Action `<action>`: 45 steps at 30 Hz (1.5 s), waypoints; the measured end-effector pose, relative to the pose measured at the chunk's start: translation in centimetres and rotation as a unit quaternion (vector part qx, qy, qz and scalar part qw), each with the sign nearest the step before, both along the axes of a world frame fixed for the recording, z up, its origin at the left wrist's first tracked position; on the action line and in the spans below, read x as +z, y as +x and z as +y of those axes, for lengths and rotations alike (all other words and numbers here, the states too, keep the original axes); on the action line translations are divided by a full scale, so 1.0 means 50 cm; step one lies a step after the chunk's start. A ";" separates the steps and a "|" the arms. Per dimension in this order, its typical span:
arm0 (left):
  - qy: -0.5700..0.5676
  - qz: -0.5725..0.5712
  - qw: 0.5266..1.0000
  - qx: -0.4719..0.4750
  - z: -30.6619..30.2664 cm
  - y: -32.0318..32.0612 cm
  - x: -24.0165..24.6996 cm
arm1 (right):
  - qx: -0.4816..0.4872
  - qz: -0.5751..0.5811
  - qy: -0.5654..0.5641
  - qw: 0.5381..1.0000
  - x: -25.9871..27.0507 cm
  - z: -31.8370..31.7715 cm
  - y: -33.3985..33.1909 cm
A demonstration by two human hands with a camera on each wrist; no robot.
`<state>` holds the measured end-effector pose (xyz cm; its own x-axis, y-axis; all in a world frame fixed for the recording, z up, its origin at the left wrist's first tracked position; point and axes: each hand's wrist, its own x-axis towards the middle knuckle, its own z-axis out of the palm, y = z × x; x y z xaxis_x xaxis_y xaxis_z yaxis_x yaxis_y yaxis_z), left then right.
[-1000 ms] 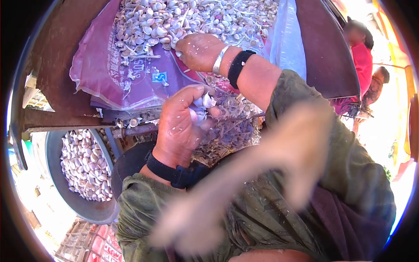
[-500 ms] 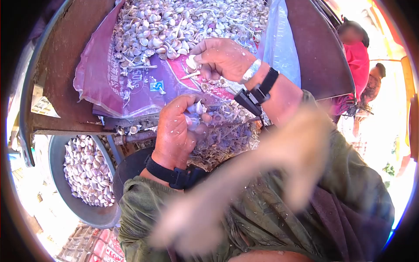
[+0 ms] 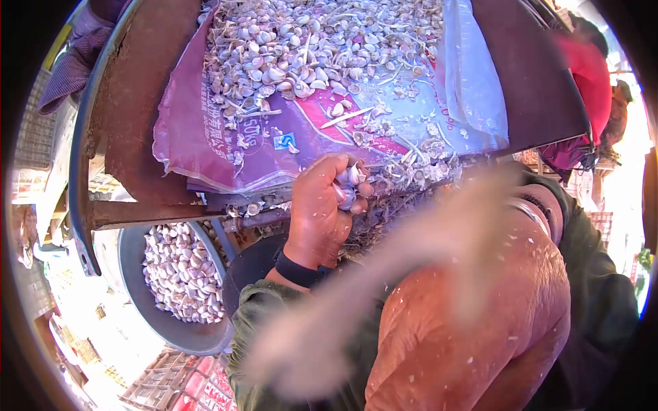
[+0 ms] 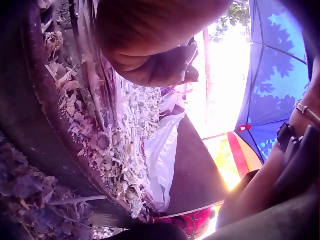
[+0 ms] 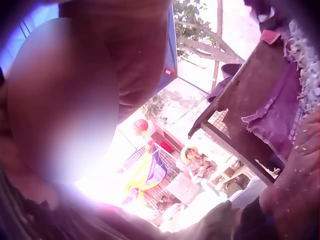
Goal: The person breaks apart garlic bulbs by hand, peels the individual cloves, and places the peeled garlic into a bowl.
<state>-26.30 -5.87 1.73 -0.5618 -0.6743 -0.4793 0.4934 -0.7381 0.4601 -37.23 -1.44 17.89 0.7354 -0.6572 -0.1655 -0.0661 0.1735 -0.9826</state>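
My left hand (image 3: 322, 212) holds several garlic cloves (image 3: 348, 186) in its curled fingers, just off the near edge of the purple sack (image 3: 257, 147). In the left wrist view the underside of the left hand (image 4: 155, 45) hangs over husk litter, and the cloves are hidden. My right hand (image 3: 480, 308) is raised close to the head camera, its back filling the lower right; its fingers are out of sight. A heap of garlic cloves (image 3: 288, 58) lies on the sack, with two loose cloves (image 3: 337, 109) and a dry stem (image 3: 346, 118) before it.
A grey basin (image 3: 140, 288) of cloves stands low at the left, with a red crate (image 3: 205, 390) below it. Dry husks (image 3: 428, 164) litter the table's near edge. A blurred beige shape crosses the head view. A person in red (image 3: 586, 75) is at the right.
My right hand has left the garlic heap and come up close to the head camera. Loose cloves and a stem now lie on the sack. The left hand keeps its cloves.
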 end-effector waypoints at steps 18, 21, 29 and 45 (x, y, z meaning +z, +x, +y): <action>-0.057 -0.016 0.997 -0.056 0.011 0.012 0.005 | 0.060 -0.004 -0.031 0.998 -0.006 0.024 0.016; -0.053 -0.027 0.996 -0.063 0.006 0.008 0.009 | 0.055 -0.006 -0.027 0.998 -0.008 0.020 0.007; -0.032 -0.019 0.998 -0.051 0.012 0.006 0.014 | 0.035 -0.008 -0.017 0.999 -0.011 0.041 -0.020; -0.059 -0.056 0.995 -0.060 0.010 0.008 0.030 | 0.025 -0.006 0.029 0.999 0.007 0.028 -0.047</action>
